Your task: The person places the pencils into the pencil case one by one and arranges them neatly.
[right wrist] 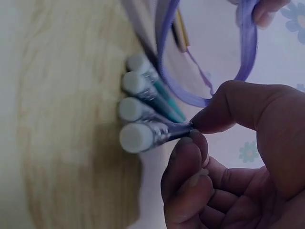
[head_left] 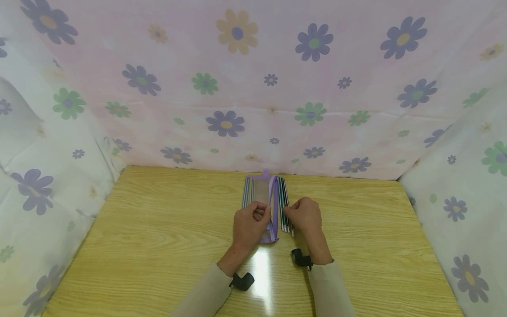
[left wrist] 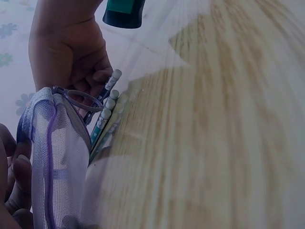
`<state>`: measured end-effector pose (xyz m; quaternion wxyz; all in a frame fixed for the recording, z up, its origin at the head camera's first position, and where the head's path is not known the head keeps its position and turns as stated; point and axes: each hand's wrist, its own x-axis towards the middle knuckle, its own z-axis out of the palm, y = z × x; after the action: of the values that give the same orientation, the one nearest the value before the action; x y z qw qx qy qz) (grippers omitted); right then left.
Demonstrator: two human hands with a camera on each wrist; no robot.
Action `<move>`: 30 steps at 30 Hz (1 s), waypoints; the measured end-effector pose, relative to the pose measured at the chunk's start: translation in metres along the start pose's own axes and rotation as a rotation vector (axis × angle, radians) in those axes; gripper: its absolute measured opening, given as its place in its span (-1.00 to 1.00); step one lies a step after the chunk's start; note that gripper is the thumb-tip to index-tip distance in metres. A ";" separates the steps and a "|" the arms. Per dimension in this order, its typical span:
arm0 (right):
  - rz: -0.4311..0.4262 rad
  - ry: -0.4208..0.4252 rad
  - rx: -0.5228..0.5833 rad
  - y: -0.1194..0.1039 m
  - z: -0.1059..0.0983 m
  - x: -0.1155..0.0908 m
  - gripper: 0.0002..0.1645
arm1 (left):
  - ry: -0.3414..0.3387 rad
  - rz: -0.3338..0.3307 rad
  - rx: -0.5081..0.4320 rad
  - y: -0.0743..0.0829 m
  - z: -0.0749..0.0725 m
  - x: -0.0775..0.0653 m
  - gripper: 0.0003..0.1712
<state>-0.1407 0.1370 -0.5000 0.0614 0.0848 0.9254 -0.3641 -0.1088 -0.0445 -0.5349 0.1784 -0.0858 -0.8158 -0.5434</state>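
Note:
A purple mesh zip pencil case (head_left: pixel 261 189) lies on the table with its zipped side pulled open. My left hand (head_left: pixel 248 223) pinches the edge of that opening and lifts the purple zipper band (right wrist: pixel 248 43) into a loop. Beside the case, on its right, several dark and green pencils (head_left: pixel 283 198) lie in a row, their white eraser ends toward me. My right hand (head_left: pixel 306 215) pinches the outermost dark pencil (right wrist: pixel 167 131) between thumb and fingertips, just past its eraser ferrule. More slim pencils (head_left: pixel 246 189) show along the case's left side.
The wooden table (head_left: pixel 158 229) extends to both sides and toward me. Flowered cloth (head_left: pixel 269 97) stands right behind its back edge and along both sides. A black camera (head_left: pixel 242 281) is strapped at the left wrist, another black camera (head_left: pixel 301 258) at the right.

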 end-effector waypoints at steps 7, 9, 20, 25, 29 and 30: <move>-0.041 -0.028 0.027 -0.006 -0.005 -0.005 -0.64 | 0.002 0.009 -0.001 0.000 0.000 0.000 -0.92; -0.051 -0.035 0.033 -0.008 -0.006 -0.007 -0.66 | 0.002 0.009 0.001 0.000 0.000 -0.001 -0.92; -0.094 -0.092 0.065 -0.016 -0.011 -0.011 -0.73 | 0.005 -0.005 -0.011 0.002 -0.001 0.000 -0.91; -0.098 -0.110 0.067 -0.016 -0.008 -0.009 -0.74 | 0.002 -0.016 -0.014 0.002 -0.001 0.001 -0.92; -0.116 -0.123 0.077 -0.017 -0.006 -0.009 -0.76 | -0.001 -0.020 -0.012 0.001 -0.001 0.001 -0.91; -0.124 -0.124 0.079 -0.017 -0.006 -0.009 -0.77 | -0.002 -0.019 -0.010 0.001 -0.001 0.001 -0.91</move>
<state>-0.1356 0.1277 -0.4828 0.0925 0.0072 0.9083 -0.4080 -0.1089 -0.0449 -0.5330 0.1721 -0.0797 -0.8141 -0.5490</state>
